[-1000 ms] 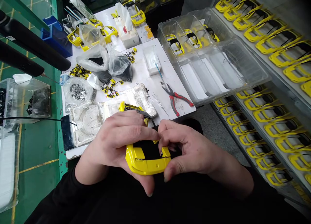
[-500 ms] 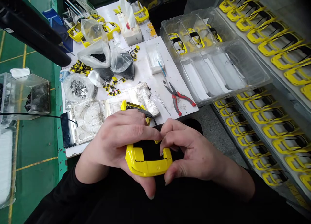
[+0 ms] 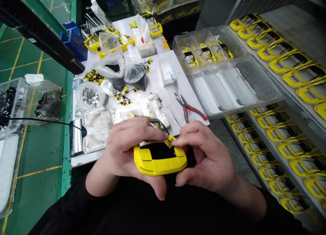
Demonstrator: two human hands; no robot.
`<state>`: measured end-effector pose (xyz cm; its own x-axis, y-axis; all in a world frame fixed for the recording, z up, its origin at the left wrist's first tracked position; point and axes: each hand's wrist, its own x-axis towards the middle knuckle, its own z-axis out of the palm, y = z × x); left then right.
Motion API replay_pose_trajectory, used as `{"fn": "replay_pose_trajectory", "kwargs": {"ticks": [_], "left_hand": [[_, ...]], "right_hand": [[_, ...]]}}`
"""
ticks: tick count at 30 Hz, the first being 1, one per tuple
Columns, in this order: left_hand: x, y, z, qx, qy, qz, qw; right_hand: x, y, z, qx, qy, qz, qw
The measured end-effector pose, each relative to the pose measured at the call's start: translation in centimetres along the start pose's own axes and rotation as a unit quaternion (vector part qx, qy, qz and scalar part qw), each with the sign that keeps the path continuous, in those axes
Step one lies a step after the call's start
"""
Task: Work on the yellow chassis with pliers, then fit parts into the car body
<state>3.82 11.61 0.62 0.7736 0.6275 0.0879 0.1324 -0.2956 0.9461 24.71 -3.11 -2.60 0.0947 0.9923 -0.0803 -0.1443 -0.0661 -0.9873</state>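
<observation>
Fingers: left hand (image 3: pixel 127 146) wraps yellow toy car body (image 3: pixel 160 158), steadying it | right hand (image 3: pixel 209 156) fingertips pinch narrow at its top right corner, small yellow piece there | body held over lap, just below white worktable (image 3: pixel 163 92) edge | red-handled pliers (image 3: pixel 189 109) above-right of body

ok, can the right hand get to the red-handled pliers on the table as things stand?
Probably yes. The pliers lie in the open on the white table, just beyond the right hand, with nothing on top. But that hand and the left hand grip the yellow car body, so it must let go first.
</observation>
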Motion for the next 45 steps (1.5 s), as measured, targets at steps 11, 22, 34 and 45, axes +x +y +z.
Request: {"fn": "replay_pose_trajectory", "kwargs": {"ticks": [11, 22, 34, 45], "left_hand": [[-1.9, 0.2, -0.3, -0.01, 0.118, -0.001, 0.993], [-4.4, 2.0, -2.1, 0.105, 0.248, 0.034, 0.962], [-3.8, 2.0, -2.4, 0.118, 0.283, 0.038, 0.951], [-4.4, -0.2, -0.9, -0.026, 0.225, -0.065, 0.972]], "right_hand": [[2.3, 0.0, 1.3, -0.056, 0.023, -0.148, 0.987], [4.9, -1.0, 2.6, -0.062, -0.021, -0.172, 0.983], [6.3, -0.9, 2.5, -0.028, -0.041, -0.128, 0.991], [5.4, 2.1, 5.1, 0.199, -0.018, 0.051, 0.978]]}}
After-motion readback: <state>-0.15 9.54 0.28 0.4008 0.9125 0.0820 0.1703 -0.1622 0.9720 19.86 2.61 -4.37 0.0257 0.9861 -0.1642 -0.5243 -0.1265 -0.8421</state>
